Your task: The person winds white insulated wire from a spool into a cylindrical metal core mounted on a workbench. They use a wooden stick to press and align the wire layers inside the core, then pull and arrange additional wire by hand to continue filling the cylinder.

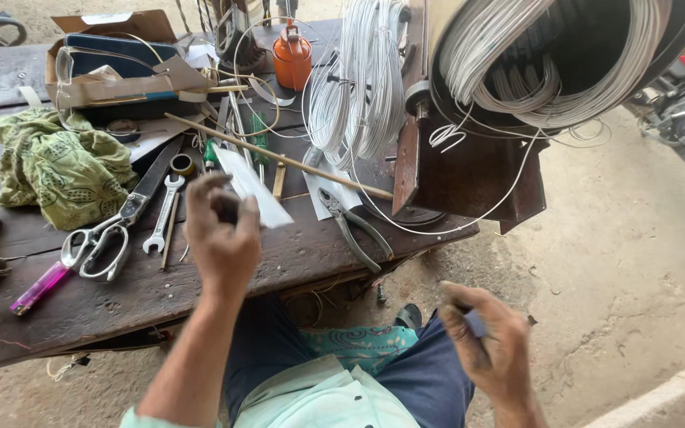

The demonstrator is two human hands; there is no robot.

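The big drum wound with pale wire stands at the far right edge of the dark wooden surface, and from it a single strand seems to trail down toward the person. The left hand, raised over the surface, has its fingers closed on a white paper strip; it is best held lightly near one end so it stays flat. The right hand, low beside the knee, is curled round a small grey piece; what it is I cannot tell.
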